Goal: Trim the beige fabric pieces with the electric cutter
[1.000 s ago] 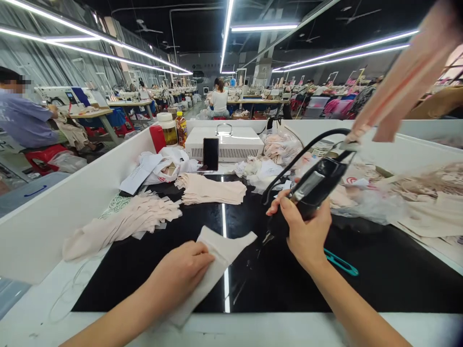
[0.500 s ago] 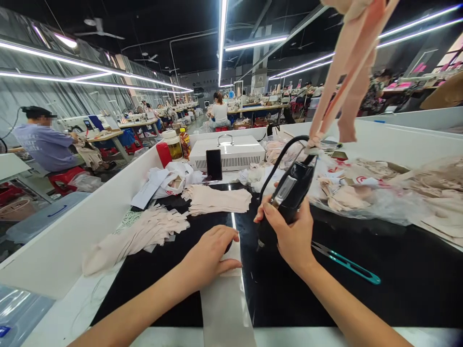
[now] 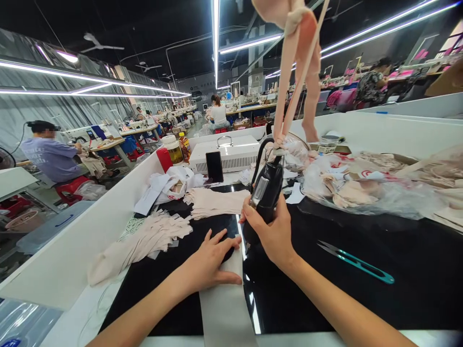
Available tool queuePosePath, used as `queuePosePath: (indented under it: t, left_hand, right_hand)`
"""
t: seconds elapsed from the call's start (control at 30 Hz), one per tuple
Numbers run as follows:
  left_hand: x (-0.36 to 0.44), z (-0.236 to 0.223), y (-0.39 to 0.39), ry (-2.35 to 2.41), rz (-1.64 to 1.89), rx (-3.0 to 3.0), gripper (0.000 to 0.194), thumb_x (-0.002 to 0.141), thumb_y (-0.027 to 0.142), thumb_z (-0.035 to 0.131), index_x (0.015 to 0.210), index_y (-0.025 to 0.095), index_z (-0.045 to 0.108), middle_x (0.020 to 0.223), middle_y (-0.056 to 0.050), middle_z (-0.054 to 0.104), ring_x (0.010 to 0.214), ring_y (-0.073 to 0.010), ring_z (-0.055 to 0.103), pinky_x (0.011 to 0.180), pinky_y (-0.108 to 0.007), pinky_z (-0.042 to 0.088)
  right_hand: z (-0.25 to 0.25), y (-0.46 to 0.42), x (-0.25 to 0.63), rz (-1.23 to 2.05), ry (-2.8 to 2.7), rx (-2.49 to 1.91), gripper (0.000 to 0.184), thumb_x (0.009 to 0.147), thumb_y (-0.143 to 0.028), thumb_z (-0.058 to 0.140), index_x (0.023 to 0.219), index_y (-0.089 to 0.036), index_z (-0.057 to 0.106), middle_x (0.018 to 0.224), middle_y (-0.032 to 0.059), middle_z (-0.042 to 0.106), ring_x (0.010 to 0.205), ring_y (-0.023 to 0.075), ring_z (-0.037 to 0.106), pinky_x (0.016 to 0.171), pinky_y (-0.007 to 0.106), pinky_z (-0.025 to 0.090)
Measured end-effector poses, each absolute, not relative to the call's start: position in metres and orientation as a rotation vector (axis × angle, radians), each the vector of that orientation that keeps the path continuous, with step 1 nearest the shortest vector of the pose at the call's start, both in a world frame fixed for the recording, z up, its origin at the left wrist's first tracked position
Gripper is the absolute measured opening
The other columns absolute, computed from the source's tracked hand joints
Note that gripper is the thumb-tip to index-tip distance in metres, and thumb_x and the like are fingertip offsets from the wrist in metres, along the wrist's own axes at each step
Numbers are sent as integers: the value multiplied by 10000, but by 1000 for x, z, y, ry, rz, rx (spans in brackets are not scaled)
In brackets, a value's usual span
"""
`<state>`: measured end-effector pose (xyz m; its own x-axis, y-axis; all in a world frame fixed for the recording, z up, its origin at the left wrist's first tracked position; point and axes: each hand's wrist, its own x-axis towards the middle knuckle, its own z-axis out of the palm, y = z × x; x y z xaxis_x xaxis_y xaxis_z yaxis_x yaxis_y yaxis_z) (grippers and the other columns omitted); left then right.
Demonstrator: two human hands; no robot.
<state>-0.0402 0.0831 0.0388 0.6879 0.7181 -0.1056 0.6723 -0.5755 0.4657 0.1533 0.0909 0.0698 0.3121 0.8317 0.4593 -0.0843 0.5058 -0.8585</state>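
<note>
My left hand (image 3: pixel 213 262) lies with its fingers spread, pressing a pale fabric strip (image 3: pixel 226 313) onto the black work surface (image 3: pixel 314 294). My right hand (image 3: pixel 273 233) is closed around a black corded hand tool (image 3: pixel 269 185), held upright just right of the fabric's far end. Its lower tip is mostly hidden, so contact with the fabric cannot be told. Pink cloth strips (image 3: pixel 289 82) are knotted to the top of the tool and run upward. Teal thread snips (image 3: pixel 361 266) lie right of my right forearm.
Stacked beige pieces (image 3: pixel 219 201) lie beyond my hands, a bundle of cut pieces (image 3: pixel 141 246) to the left. A phone (image 3: pixel 214 166) leans on a white vented box (image 3: pixel 231 153). Plastic bags with fabric (image 3: pixel 354 193) fill the right back. A white side wall (image 3: pixel 90 241) borders the left.
My left hand has laid the fabric strip down straight and spread its fingers on it. My right hand has brought the tool left, beside the fabric. The view has shifted, showing the snips fully.
</note>
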Motion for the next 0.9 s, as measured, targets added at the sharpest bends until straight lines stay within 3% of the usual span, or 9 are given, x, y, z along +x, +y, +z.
queuePosePath:
  t: [0.27, 0.7, 0.9]
  left_hand:
    - [-44, 43, 84, 1078, 75, 2450, 568, 896, 373, 938, 1364, 258, 637, 1623, -146, 600, 1684, -424, 264, 1291, -842, 114]
    - [-44, 46, 83, 1084, 86, 2488, 587, 880, 378, 947, 1365, 243, 646, 1557, -145, 643, 1632, -412, 397, 1299, -823, 165]
    - [-43, 48, 83, 1094, 50, 2479, 569, 877, 349, 952, 1349, 244, 652, 1582, -139, 636, 1665, -415, 323, 1292, -835, 160]
  right_hand:
    - [67, 92, 143, 745, -1093, -820, 352, 810, -422, 823, 974, -279, 547, 816, -40, 613, 675, 171, 585, 612, 332, 552]
    - [66, 89, 139, 720, -1121, -828, 303, 818, -363, 775, 938, -285, 508, 791, -37, 604, 668, 169, 556, 576, 310, 530]
    - [66, 84, 143, 732, -1094, -807, 340, 823, -400, 803, 1001, -285, 537, 812, -36, 605, 675, 173, 570, 608, 333, 570]
